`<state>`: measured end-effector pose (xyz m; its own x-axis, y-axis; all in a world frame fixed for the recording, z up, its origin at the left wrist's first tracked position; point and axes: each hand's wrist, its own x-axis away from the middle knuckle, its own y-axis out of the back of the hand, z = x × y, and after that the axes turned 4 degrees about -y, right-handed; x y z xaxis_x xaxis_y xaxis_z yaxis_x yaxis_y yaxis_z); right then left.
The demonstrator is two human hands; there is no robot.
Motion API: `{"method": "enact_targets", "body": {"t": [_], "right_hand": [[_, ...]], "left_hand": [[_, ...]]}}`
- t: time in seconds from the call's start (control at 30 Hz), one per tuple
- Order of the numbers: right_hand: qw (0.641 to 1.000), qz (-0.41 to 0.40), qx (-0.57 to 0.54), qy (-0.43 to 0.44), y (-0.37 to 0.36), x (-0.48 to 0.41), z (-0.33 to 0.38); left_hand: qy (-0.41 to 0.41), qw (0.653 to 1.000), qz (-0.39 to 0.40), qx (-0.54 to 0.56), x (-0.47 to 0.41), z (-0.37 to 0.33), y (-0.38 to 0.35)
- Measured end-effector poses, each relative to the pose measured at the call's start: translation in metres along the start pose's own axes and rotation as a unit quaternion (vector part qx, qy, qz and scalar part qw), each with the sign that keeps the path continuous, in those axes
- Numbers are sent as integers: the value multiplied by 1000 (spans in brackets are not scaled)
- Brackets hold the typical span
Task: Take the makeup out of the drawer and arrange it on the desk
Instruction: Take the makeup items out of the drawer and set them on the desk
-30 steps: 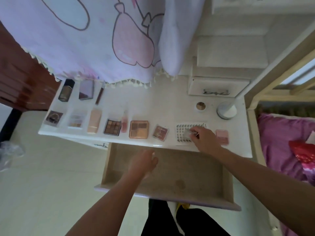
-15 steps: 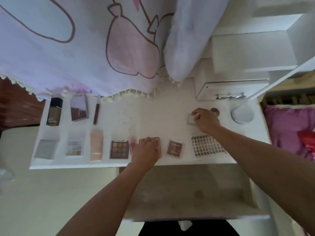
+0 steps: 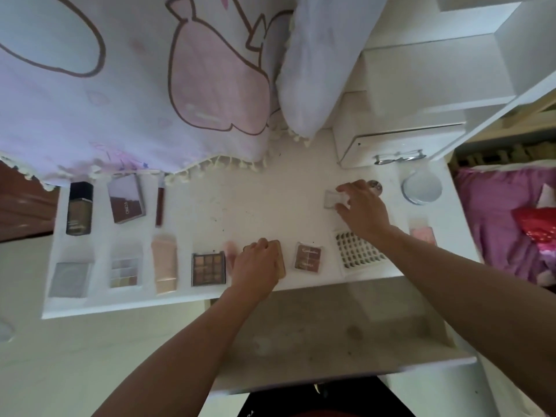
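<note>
Makeup lies in rows on the white desk [image 3: 270, 206]. My left hand [image 3: 258, 263] grips a tan palette [image 3: 280, 257] in the front row, between a brown eyeshadow palette [image 3: 208, 268] and a small maroon compact [image 3: 307, 256]. My right hand [image 3: 362, 209] holds a small clear case [image 3: 331, 200] down on the desk behind a white tray of false lashes [image 3: 358, 251]. The open drawer [image 3: 331, 332] below the desk shows a bare bottom.
Further left lie a foundation bottle [image 3: 78, 208], a maroon box [image 3: 126, 203], a lip tube [image 3: 160, 206], a beige tube [image 3: 164, 267] and two pale palettes. A pink compact [image 3: 422, 230], round mirror [image 3: 421, 188], small drawer unit [image 3: 400, 149] and hanging pink cloth [image 3: 135, 85] surround them.
My left hand rose from the drawer to the tan palette. My right hand carried the small clear case from the lash tray back toward the round jar.
</note>
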<state>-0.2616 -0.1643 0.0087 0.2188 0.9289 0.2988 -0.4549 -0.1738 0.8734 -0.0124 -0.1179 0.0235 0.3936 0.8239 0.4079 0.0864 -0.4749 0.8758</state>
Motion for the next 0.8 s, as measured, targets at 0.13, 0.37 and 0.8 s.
{"method": "enact_targets", "body": {"t": [0.13, 0.37, 0.8], "right_hand": [[997, -33, -55, 37, -1, 58, -7], [972, 45, -197, -118, -36, 176, -83], [743, 179, -397, -508, -83, 293, -180]], "left_hand": [[-6, 999, -37, 29, 30, -12, -12], [198, 956, -16, 215, 113, -37, -81], [576, 546, -39, 607, 190, -58, -187]]}}
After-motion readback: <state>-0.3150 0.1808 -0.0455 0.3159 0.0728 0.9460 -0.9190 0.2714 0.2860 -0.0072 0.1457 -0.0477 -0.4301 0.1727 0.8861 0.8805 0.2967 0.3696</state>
